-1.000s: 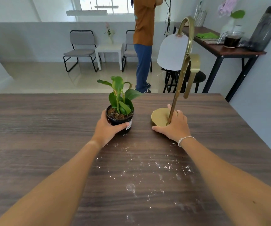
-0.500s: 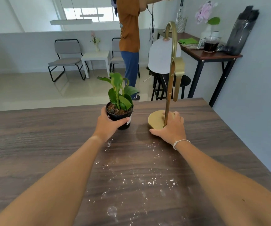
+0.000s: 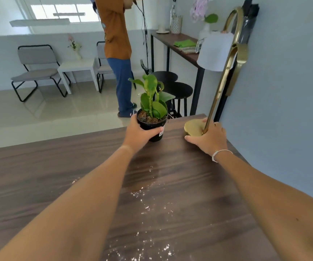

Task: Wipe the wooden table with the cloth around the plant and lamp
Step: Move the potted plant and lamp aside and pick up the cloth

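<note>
A small green plant in a black pot (image 3: 152, 127) stands near the far edge of the dark wooden table (image 3: 39, 176). My left hand (image 3: 138, 134) is wrapped around the pot's left side. To its right, at the table's far right corner, stands a brass lamp (image 3: 193, 127) with a round base, a curved stem and a white shade. My right hand (image 3: 209, 138) grips the base at the foot of the stem. White crumbs and powder (image 3: 148, 204) are scattered on the wood between my forearms. A green cloth (image 3: 184, 43) lies on the side table beyond.
A blue-grey wall (image 3: 283, 110) runs close along the table's right edge. A person in an orange shirt (image 3: 118, 53) stands on the floor beyond the table. Two black stools (image 3: 172, 85) and a narrow side table (image 3: 180, 48) lie behind the lamp. Grey chairs are farther off.
Both hands have pushed the plant and the lamp away from me toward the table's far right corner. The powder patch now lies bare behind them.
</note>
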Motion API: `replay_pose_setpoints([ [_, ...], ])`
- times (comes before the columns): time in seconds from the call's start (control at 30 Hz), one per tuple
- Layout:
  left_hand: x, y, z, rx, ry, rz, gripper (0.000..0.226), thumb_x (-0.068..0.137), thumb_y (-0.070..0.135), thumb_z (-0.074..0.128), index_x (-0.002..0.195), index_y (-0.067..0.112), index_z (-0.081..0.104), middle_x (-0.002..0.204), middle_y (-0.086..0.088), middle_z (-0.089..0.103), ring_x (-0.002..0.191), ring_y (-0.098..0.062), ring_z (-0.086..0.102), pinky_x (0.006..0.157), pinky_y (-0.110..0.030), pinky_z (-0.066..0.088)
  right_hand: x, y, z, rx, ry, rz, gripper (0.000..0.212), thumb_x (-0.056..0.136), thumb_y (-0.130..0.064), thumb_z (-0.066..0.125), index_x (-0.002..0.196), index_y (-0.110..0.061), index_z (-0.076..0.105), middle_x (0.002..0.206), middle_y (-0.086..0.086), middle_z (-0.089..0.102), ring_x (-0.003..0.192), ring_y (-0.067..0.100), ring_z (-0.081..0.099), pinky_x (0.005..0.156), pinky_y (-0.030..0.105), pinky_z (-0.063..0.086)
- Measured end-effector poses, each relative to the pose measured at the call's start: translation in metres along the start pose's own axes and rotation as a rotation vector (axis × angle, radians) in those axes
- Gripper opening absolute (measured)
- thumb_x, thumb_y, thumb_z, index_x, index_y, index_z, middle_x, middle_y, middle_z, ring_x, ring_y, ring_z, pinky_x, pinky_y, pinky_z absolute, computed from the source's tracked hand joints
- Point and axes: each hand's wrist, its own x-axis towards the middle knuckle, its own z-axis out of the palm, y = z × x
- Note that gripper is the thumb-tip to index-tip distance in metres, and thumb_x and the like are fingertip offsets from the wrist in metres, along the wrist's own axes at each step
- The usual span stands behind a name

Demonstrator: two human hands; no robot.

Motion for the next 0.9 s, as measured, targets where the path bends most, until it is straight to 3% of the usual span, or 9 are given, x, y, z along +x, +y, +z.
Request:
replay_pose_setpoints([
  [0.47, 0.033, -0.017, 0.041, 0.009, -0.011, -0.021, 0.082, 0.063, 0.03, 0.082, 0.13, 0.017, 0.038, 0.124, 0.002, 0.051, 0.112, -0.011, 0.046, 0.094, -0.025, 0.038, 0.038, 0.013, 0.013, -0.067, -0.011, -0.075, 0.083, 0.056, -0.06, 0.075, 0.123, -0.02, 0.044, 0.124, 0.009, 0.042, 0.119, 0.031, 0.04, 0.098, 0.04, 0.042],
  [0.9, 0.02, -0.012, 0.038, -0.029, -0.067, -0.073, 0.095, 0.065, 0.034, 0.081, 0.141, 0.024, 0.025, 0.137, 0.0, 0.046, 0.125, -0.017, 0.045, 0.103, -0.031, 0.039, 0.038, 0.016, 0.01, -0.09, -0.078, -0.101, 0.1, 0.056, -0.069, 0.071, 0.136, -0.023, 0.031, 0.134, 0.01, 0.037, 0.126, 0.031, 0.034, 0.105, 0.044, 0.035],
])
